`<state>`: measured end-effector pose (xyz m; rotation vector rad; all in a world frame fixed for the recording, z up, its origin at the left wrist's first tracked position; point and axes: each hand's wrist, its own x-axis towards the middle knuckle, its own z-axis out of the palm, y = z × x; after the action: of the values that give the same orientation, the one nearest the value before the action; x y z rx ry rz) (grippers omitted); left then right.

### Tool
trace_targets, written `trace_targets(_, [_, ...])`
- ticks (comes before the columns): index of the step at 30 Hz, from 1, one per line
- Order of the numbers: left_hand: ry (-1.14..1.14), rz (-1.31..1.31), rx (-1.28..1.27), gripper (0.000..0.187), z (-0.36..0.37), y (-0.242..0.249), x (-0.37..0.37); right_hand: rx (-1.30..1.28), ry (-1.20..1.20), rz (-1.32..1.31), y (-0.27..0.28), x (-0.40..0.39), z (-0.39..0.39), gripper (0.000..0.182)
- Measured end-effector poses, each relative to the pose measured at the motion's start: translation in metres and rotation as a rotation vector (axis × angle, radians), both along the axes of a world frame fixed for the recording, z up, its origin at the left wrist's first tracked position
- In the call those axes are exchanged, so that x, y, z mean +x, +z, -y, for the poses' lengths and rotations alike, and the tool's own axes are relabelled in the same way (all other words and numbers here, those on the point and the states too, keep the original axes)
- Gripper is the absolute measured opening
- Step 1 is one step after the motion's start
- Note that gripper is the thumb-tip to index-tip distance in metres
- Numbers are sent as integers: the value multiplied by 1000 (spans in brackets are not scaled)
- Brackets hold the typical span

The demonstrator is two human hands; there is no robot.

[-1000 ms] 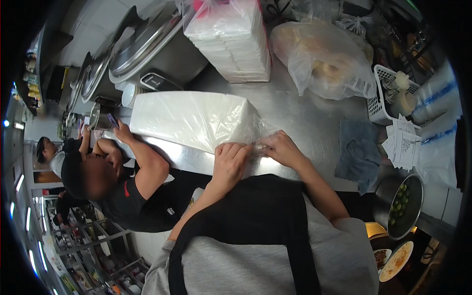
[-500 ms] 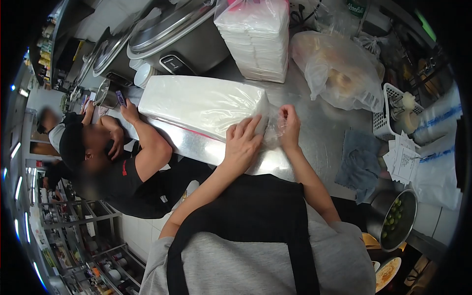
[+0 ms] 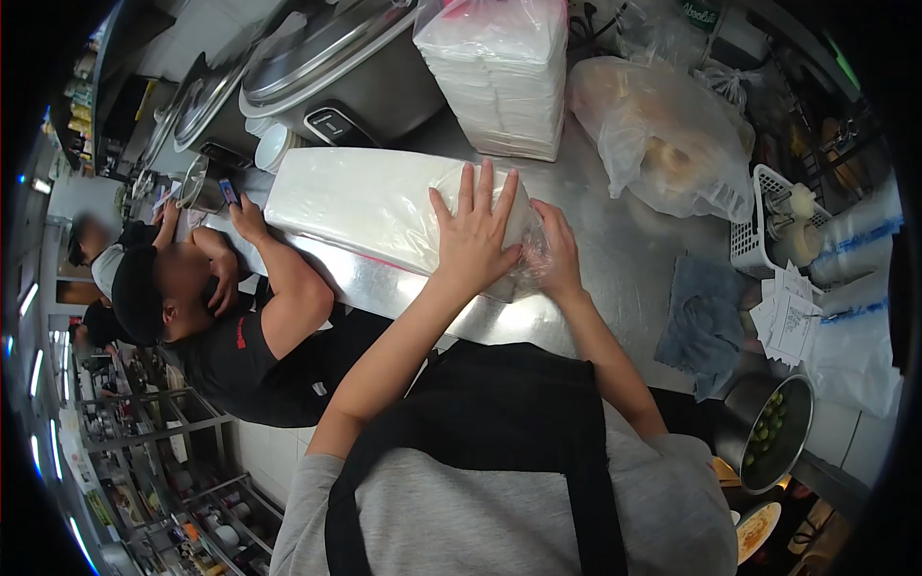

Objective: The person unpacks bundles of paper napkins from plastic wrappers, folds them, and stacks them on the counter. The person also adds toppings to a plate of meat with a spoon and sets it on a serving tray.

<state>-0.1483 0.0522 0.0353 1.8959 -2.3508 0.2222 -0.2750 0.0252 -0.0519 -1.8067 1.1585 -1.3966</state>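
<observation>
A long pack of white paper napkins (image 3: 351,197) in clear plastic lies on its side on the steel counter. My left hand (image 3: 477,230) is open, its spread fingers flat on the top of the pack near its right end. At that end my right hand (image 3: 557,252) curls its fingers against the crumpled loose end of the plastic wrap (image 3: 526,257). The fingertips of my right hand are partly hidden by the plastic.
Behind the pack stand another napkin stack (image 3: 499,91), a large cooker (image 3: 336,82) and a knotted plastic bag (image 3: 658,134). To the right are a white basket (image 3: 749,230), a blue cloth (image 3: 701,312) and a pot of green fruit (image 3: 802,432). A seated co-worker (image 3: 240,346) holds a phone at left.
My left hand has slid up over the pack's top and spread its fingers. My right hand has moved left from pulling the plastic outward to pressing it against the pack's end.
</observation>
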Motion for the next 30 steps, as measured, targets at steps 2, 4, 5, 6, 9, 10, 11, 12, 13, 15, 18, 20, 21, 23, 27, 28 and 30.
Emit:
trace_targets(2, [-7, 33, 13, 93, 1, 5, -5, -110, -147, -19, 5, 4, -1, 25])
trace_targets(4, [-60, 48, 5, 87, 10, 10, -6, -97, -93, -111, 5, -5, 10, 22])
trace_targets(5, [-106, 67, -11, 82, 16, 12, -6, -90, -33, -198, 4, -7, 16, 19])
trace_targets(6, [-110, 69, -11, 82, 22, 12, -5, -89, -37, -196, 3, -7, 19, 19])
trace_targets(9, [-182, 147, 119, 64, 35, 6, -6, -213, -28, -295, -1, -10, 27, 12])
trace_targets(10, [-176, 124, 78, 57, 35, 2, -3, -215, -49, -317, 0, -14, 29, 8])
trace_targets(11, [-171, 102, 38, 51, 36, -2, -1, -216, -71, -337, 1, -16, 31, 5])
trace_targets(12, [-177, 103, 42, 51, 36, -7, 0, -210, -76, -336, 0, -17, 32, 5])
trace_targets(13, [-176, 101, -5, 48, 34, -9, 0, -190, -83, -335, -2, -17, 33, 4])
trace_targets(15, [-177, 99, -61, 46, 34, -12, 0, -178, -95, -334, -3, -19, 36, 3])
trace_targets(18, [-184, 82, -101, 43, 32, -12, 2, -117, -96, -243, -9, -21, 38, 2])
trace_targets(20, [-199, 22, -84, 44, 32, -12, 4, 319, -37, -77, -7, -25, 38, 2])
trace_targets(21, [-201, 21, -88, 44, 32, -11, 5, 315, -39, -78, -7, -24, 37, 2])
trace_targets(23, [-194, -42, -103, 44, 32, -10, 7, 183, -51, -2, 3, -15, 32, 4])
trace_targets(27, [-187, -2, -80, 44, 32, -9, -2, -216, -139, -176, 15, -3, 32, 3])
trace_targets(28, [-165, 36, -88, 42, 32, -10, -3, -238, -76, -279, 12, -6, 38, 2])
trace_targets(30, [-136, 83, -105, 41, 34, -10, -2, -271, -8, -372, 8, -11, 49, 2])
